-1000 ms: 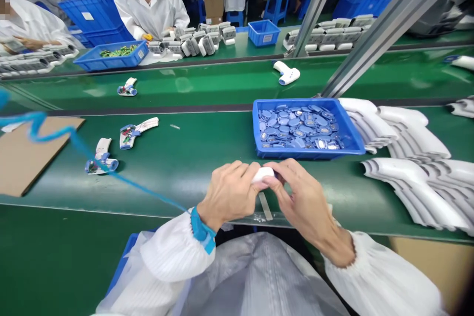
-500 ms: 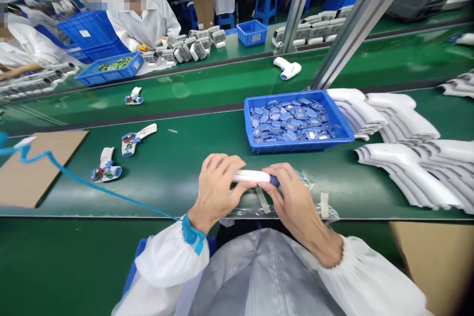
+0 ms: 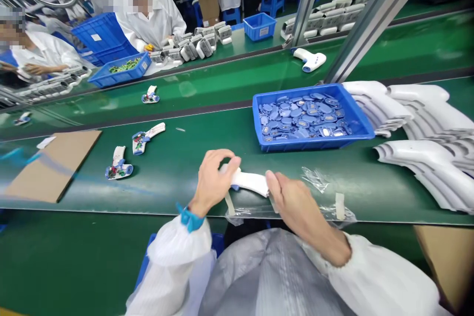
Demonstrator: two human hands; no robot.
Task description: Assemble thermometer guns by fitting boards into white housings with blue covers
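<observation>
A white infrared thermometer gun (image 3: pixel 252 182) is between my two hands, above the green bench near its front edge. My left hand (image 3: pixel 212 180) is closed around its head end, thumb and fingers curved over it, with a bit of blue showing beneath. At the handle's end, my right hand (image 3: pixel 296 202) grips with the thumb on top; its other fingers are mostly hidden. A blue wrist strap (image 3: pixel 190 219) circles my left wrist. Clear plastic film (image 3: pixel 314 178) and tape strips lie on the bench by my right hand.
Beyond my hands stands a blue tray (image 3: pixel 314 144) of blue oval parts, with stacked white shells (image 3: pixel 418 158) to its right. Left lie opened thermometer halves (image 3: pixel 119 170) and a cardboard sheet (image 3: pixel 55 165). A finished-looking thermometer (image 3: pixel 310 60) lies on the belt; a metal post (image 3: pixel 381 15) rises nearby.
The thermometer has turned so its white handle now points right towards my right hand; its blue end no longer shows there. The view has shifted slightly, and the belt thermometer has moved right.
</observation>
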